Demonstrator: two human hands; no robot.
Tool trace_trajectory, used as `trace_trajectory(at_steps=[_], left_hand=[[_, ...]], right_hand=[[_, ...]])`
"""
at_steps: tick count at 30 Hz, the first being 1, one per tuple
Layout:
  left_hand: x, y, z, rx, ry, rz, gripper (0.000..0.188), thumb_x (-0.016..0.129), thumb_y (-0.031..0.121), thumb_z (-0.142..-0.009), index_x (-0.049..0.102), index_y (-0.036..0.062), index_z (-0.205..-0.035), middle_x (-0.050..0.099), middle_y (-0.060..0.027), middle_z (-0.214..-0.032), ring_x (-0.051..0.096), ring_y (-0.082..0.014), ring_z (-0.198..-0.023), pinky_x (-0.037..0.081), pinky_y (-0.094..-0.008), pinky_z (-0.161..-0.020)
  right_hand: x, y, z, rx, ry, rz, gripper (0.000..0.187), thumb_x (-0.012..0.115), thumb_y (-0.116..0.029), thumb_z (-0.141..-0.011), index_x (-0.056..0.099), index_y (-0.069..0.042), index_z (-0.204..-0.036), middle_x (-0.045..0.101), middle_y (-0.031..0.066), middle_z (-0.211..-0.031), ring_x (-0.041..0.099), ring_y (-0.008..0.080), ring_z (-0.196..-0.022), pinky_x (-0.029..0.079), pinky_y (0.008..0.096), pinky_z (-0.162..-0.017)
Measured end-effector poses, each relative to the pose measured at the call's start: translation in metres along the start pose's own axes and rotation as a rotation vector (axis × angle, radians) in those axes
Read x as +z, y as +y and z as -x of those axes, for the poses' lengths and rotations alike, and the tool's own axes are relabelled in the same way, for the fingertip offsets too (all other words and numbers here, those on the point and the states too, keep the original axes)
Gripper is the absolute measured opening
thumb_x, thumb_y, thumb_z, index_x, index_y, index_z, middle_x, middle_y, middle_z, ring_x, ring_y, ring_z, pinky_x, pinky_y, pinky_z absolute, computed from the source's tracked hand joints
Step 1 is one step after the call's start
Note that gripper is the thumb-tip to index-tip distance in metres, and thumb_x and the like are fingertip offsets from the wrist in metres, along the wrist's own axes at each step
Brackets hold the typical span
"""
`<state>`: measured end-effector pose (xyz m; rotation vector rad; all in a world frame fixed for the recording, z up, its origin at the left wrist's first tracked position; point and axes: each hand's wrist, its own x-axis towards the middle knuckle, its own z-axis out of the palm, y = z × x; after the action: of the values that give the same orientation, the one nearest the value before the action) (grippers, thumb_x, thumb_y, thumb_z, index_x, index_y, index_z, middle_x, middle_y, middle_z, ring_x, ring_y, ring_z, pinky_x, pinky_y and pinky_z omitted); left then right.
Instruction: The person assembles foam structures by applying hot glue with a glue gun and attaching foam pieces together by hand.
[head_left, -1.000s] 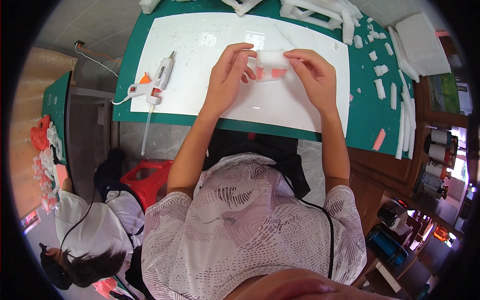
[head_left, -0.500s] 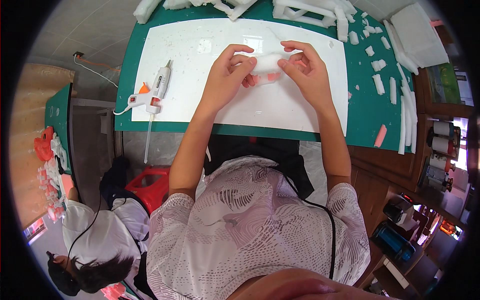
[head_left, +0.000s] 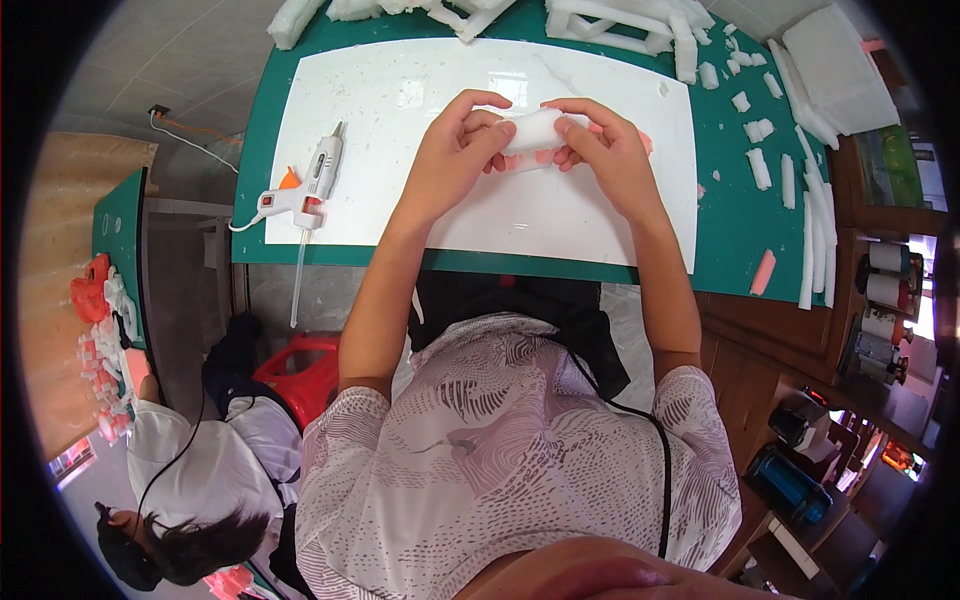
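Observation:
A short white foam piece (head_left: 535, 131) is held between both hands above a glossy white sheet (head_left: 480, 215). My left hand (head_left: 462, 140) pinches its left end between thumb and fingers. At the other end my right hand (head_left: 608, 150) grips it with the thumb on top, the index finger arched above. Just below the white foam, patches of pink show; I cannot tell whether they are part of the piece or a reflection. Some pink foam (head_left: 645, 143) sticks out past my right hand, mostly hidden by it.
A white glue gun (head_left: 312, 185) lies on the left, its clear stick jutting past the edge of the green table (head_left: 725, 230). White foam scraps (head_left: 758, 130), long strips (head_left: 815, 240) and a pink piece (head_left: 763, 271) lie right. Foam frames (head_left: 610, 25) line the back. Another person (head_left: 205, 460) sits lower left.
My right hand has shifted its hold, its index finger now reaching further left over the white foam. Pink foam now shows beyond its right side.

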<state>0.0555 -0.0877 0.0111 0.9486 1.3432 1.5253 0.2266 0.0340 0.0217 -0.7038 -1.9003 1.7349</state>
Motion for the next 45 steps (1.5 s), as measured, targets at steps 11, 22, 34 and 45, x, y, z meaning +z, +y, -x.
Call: trace_trajectory(at_steps=[11, 22, 34, 45], left_hand=[[-0.004, -0.002, -0.003, -0.015, -0.022, -0.008, 0.027, 0.062, 0.010, -0.093, 0.056, 0.0028, -0.119, 0.067, -0.0043, -0.083, 0.059, -0.0088, -0.068, 0.044, -0.0227, -0.062], [-0.002, 0.002, -0.003, -0.039, -0.024, 0.004, 0.027, 0.063, 0.010, -0.093, 0.055, 0.0036, -0.118, 0.067, -0.0038, -0.084, 0.059, -0.0088, -0.068, 0.045, -0.0226, -0.064], [-0.004, 0.000, -0.004, -0.030, -0.048, 0.026, 0.027, 0.063, 0.009, -0.094, 0.053, 0.0044, -0.119, 0.065, -0.0033, -0.084, 0.058, -0.0089, -0.070, 0.045, -0.0222, -0.065], [-0.005, -0.001, -0.004, -0.026, -0.059, 0.039, 0.027, 0.063, 0.008, -0.094, 0.052, 0.0036, -0.119, 0.065, -0.0032, -0.085, 0.059, -0.0090, -0.071, 0.046, -0.0222, -0.065]], right_hand=[[0.000, -0.007, 0.000, 0.105, -0.016, -0.120, 0.032, 0.056, -0.020, -0.098, 0.063, 0.001, -0.121, 0.069, 0.0106, -0.089, 0.073, 0.0191, -0.079, 0.060, 0.0259, -0.069], [-0.001, -0.002, -0.001, 0.121, -0.013, -0.163, 0.034, 0.057, -0.021, -0.097, 0.061, 0.003, -0.121, 0.069, 0.0107, -0.091, 0.074, 0.0199, -0.079, 0.060, 0.0264, -0.070], [-0.002, -0.002, -0.002, 0.119, -0.023, -0.166, 0.035, 0.058, -0.021, -0.098, 0.060, 0.003, -0.123, 0.069, 0.0114, -0.092, 0.074, 0.0201, -0.082, 0.060, 0.0263, -0.071], [-0.003, -0.003, -0.002, 0.132, -0.027, -0.185, 0.033, 0.058, -0.017, -0.098, 0.057, 0.001, -0.125, 0.070, 0.0138, -0.097, 0.074, 0.0202, -0.083, 0.060, 0.0258, -0.072]])
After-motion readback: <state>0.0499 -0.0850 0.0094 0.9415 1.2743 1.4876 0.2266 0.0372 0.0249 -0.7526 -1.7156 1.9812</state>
